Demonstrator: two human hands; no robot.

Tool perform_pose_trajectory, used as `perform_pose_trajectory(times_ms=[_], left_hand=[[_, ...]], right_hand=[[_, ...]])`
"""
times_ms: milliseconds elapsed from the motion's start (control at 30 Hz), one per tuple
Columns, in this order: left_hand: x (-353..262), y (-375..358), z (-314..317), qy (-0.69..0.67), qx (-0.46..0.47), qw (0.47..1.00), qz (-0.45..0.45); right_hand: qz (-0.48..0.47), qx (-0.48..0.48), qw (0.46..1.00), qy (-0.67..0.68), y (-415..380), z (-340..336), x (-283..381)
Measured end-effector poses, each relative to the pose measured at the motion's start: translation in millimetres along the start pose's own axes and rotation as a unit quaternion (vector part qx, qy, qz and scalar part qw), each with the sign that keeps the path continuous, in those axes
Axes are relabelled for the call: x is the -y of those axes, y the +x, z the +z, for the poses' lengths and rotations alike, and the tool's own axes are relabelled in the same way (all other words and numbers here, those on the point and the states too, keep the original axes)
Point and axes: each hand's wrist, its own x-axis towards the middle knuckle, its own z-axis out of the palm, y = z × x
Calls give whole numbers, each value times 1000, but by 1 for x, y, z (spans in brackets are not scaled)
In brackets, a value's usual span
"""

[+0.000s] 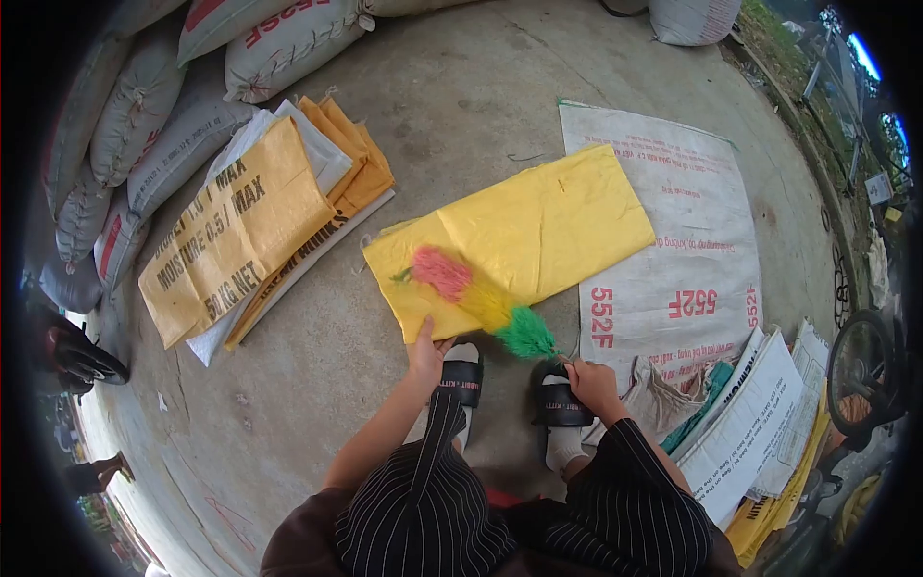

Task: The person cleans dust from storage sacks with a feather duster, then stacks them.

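A feather duster (pixel 481 296) in pink, yellow and green lies across a folded yellow sack (pixel 548 223). My right hand (pixel 591 384) is closed around the duster's handle, just past the green end. At the sack's near left edge, my left hand (pixel 426 354) grips the yellow material, its thumb on top and the other fingers partly hidden. The right part of the yellow sack overlaps a flat white sack (pixel 673 207) with red print on the concrete floor.
Folded tan sacks (pixel 245 226) lie in a pile at left. Stuffed white sacks (pixel 183 154) are stacked behind them. More folded sacks (pixel 750 428) lie at lower right, near a wheel (pixel 859 370). My sandalled feet (pixel 562 402) stand close to the yellow sack.
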Motion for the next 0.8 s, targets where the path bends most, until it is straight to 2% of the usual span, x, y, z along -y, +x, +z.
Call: perform_pose_trajectory(times_ms=[67, 200, 233, 300, 333, 400, 467, 533, 600, 633, 667, 700, 767, 800], left_hand=[[8, 9, -7, -2, -7, 1000, 9], [5, 6, -13, -2, 9, 1000, 5], [4, 3, -10, -1, 10, 1000, 6], [0, -1, -9, 8, -13, 1000, 1], [-1, 0, -11, 10, -13, 1000, 3], [1, 6, -19, 33, -10, 999, 2], [-10, 4, -22, 36, -3, 999, -14], [-25, 11, -34, 1, 37, 999, -21], [-51, 25, -50, -35, 74, 996, -16], [-68, 29, -57, -27, 51, 996, -73], [-77, 33, -59, -18, 26, 991, -129], [-79, 43, -59, -16, 28, 991, -128], [-77, 72, -62, 231, 13, 966, -116], [-73, 78, -59, 235, 13, 965, -115]], right_hand=[[55, -87, 993, -52, 0, 7, -46], [283, -208, 929, -114, -5, -12, -142], [283, -209, 929, -113, -6, -20, -157], [327, -300, 892, -80, -3, -27, -175], [328, -301, 892, -77, 3, -27, -173], [314, -368, 875, -27, 12, -32, -158], [227, -256, 939, 23, 19, -31, -112], [71, -151, 985, 43, 21, -8, -63], [-55, -34, 998, 5, 25, 14, -20], [-113, 12, 993, -4, 26, 25, -14], [-112, 11, 994, -6, 27, 24, -19], [-103, 2, 995, -15, 31, 24, -25], [-57, -29, 998, -12, 40, 26, -47], [-16, -56, 998, -29, 43, 24, -67]])
